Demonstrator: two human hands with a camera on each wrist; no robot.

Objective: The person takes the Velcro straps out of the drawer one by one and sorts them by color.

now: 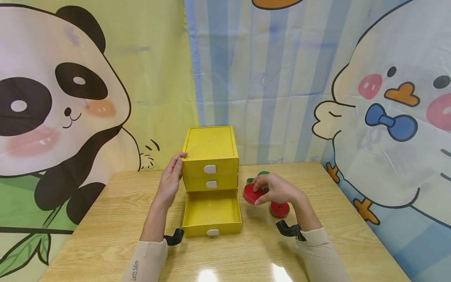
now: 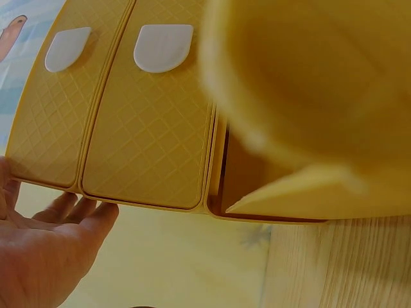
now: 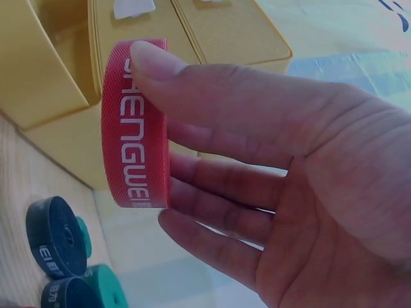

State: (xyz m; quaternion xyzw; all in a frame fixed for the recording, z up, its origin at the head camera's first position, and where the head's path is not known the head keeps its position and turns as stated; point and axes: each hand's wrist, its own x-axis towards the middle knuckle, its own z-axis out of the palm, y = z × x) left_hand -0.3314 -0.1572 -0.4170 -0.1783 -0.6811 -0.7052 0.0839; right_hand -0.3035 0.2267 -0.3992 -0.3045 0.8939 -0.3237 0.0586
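Note:
My right hand (image 1: 282,189) pinches a roll of red woven tape (image 1: 248,195) between thumb and fingers, held above the table to the right of the yellow drawer unit (image 1: 211,143). White lettering runs along the roll's edge in the right wrist view. My left hand (image 1: 170,182) rests its fingers against the unit's left side, near the top. Of its three drawers, the bottom drawer (image 1: 212,226) is pulled out toward me and its bare yellow floor shows. The upper two drawers, with white pull tabs, are closed.
A second red roll (image 1: 280,210) lies on the table below my right hand. Behind that hand are green rolls (image 1: 263,172), partly hidden; dark rolls (image 3: 56,237) lie beside green ones in the right wrist view. A printed curtain (image 1: 260,78) hangs behind the table.

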